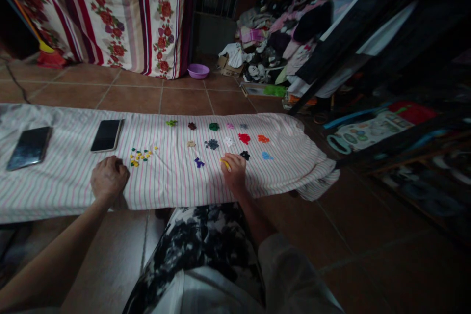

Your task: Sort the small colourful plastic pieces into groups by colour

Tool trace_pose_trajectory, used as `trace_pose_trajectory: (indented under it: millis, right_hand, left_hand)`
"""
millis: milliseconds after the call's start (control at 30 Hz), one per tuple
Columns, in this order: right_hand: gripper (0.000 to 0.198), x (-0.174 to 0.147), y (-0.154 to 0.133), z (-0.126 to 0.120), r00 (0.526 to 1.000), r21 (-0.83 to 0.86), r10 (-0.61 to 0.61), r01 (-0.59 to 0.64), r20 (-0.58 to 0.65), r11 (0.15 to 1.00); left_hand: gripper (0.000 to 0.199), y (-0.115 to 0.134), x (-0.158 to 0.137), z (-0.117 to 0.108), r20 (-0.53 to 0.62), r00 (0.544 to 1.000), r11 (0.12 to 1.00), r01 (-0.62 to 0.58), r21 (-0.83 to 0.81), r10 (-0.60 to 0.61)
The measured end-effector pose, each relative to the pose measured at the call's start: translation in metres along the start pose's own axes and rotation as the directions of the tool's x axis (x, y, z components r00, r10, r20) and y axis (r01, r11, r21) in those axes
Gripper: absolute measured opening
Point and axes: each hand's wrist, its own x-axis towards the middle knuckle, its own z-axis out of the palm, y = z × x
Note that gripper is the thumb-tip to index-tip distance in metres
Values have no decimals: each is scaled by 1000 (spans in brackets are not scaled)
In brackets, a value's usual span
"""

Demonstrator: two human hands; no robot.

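Note:
My left hand (pixel 109 176) rests on the striped cloth with its fingers curled under; whatever they hold, if anything, is hidden. Just right of it lies a loose scatter of yellow and dark green pieces (pixel 139 158). Farther right, my right hand (pixel 235 172) is closed, and a small yellow piece (pixel 225 165) shows at its fingers. Close to this hand are a black pile (pixel 245 155), a white pile (pixel 228 142) and a purple pile (pixel 199 162). Beyond them sit a dark grey pile (pixel 212 144), a red pile (pixel 244 138) and a dark green pile (pixel 214 127).
An orange pile (pixel 263 139) and a light blue pile (pixel 267 156) lie to the right. Two phones, one nearer (pixel 106 135) and one far left (pixel 30 147), lie on the cloth (pixel 162 186). A purple basin (pixel 198 71) stands on the floor beyond.

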Motion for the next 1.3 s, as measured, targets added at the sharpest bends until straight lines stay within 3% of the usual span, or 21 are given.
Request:
trace_pose_trajectory:
  millis: [167,500,800,1167,1300]
  right_hand:
    - [27,6,9,3,999,25,5,-5,37,1000]
    - [19,18,10,20,990,58,-6,-3,143,998]
    - [12,15,4,21,995,-45,-59,62,74,997]
    - [23,14,4,23,992,-49,-116,118,43,992]
    - [22,13,3,22,990,-52,-136,134,-37,990]
  left_hand:
    - [14,1,0,-1,1,1000,1000,2,-28,-2]
    - [18,2,-1,-1,12,1000,1000,2,-10,-2]
    - [22,-2,1,2,2,1000,1000,-3,20,3]
    - [16,-7,2,10,-47,999,1000,-19,18,20]
    - [14,-6,2,8,-38,999,999,-29,26,30]
